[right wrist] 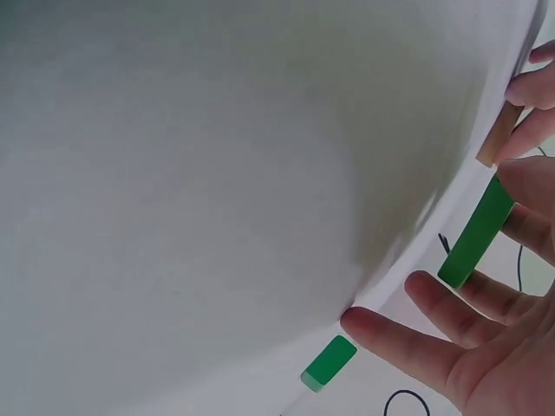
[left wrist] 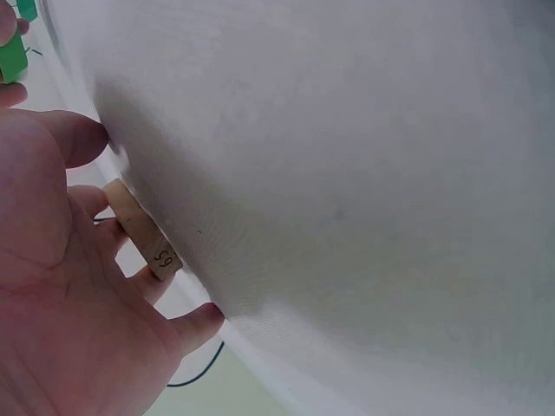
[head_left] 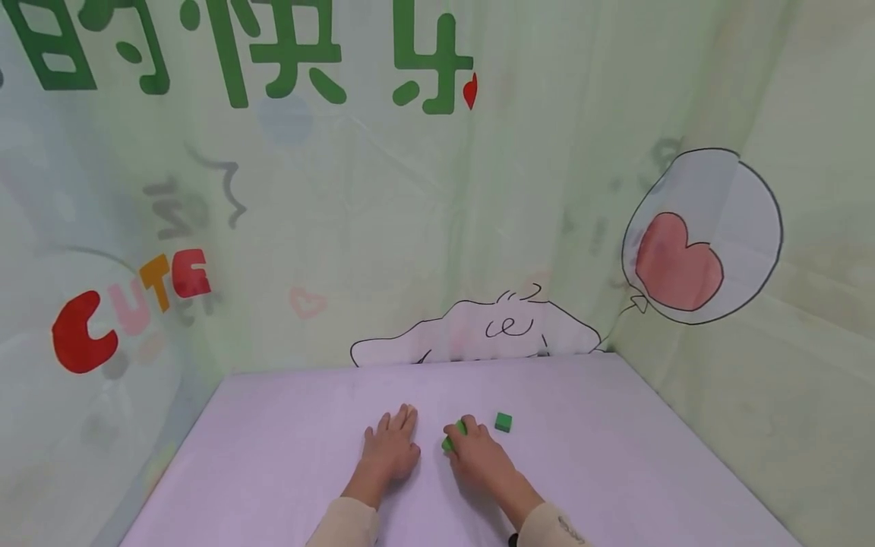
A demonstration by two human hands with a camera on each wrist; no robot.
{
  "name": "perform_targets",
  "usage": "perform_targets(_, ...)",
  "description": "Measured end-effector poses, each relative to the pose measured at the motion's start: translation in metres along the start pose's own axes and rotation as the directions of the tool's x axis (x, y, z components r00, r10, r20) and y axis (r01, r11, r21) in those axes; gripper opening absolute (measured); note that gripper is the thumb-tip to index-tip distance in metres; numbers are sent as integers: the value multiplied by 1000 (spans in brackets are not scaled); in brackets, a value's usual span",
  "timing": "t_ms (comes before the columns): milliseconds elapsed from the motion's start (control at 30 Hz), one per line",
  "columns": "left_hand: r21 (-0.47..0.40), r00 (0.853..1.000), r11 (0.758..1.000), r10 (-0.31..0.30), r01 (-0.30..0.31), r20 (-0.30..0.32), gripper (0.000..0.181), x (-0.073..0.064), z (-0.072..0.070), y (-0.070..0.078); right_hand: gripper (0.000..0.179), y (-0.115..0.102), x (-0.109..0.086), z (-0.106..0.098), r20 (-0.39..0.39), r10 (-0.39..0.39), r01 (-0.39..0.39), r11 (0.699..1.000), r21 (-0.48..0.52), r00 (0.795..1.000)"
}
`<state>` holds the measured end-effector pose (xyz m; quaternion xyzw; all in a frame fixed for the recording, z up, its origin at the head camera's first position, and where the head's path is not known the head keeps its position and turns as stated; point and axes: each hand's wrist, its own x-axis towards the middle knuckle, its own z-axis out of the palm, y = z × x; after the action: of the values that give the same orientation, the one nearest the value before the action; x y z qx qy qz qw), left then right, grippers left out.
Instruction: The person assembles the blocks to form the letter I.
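Note:
My left hand (head_left: 391, 448) lies on the lilac tabletop with fingers spread and mostly straight. Under its fingers is a flat wooden block (left wrist: 143, 232) with "65" written on its edge, mostly covered from above. To its right, my right hand (head_left: 478, 458) holds a green block (head_left: 454, 436) between thumb and fingers. In the right wrist view that green block (right wrist: 479, 230) shows as a long, narrow edge, tilted, with the thumb at its upper end. A small green cube (head_left: 503, 422) sits just beyond the right hand, apart from it.
The lilac tabletop (head_left: 273, 456) stretches to both sides of the hands. Behind it hangs a pale green curtain (head_left: 383, 228) with printed lettering and drawings, which also closes in the left and right sides.

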<state>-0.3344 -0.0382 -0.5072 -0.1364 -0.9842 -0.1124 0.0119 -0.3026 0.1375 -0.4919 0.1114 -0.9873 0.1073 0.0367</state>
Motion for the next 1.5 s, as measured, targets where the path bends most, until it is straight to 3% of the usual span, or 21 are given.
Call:
perform_targets(467, -13, 1000, 1000, -2, 2, 5, 58, -7, 0, -3, 37, -7, -15, 2, 24, -85, 85, 996, -19, 996)
perform_targets(800, -3, 1000, 1000, -4, 4, 0, 59, -3, 5, -4, 37, -8, -23, 1, 70, -108, 109, 994, -9, 992)
perform_targets(1133, 6, 1000, 1000, -3, 3, 19, 60, 4, 9, -5, 34, -7, -36, -2, 45, -190, 192, 981, -40, 981)
perform_targets(1500, 4, 1000, 1000, 5, -5, -4, 58, 1, 2, -1, 37, -8, -46, -3, 67, -225, 228, 972, -48, 972)
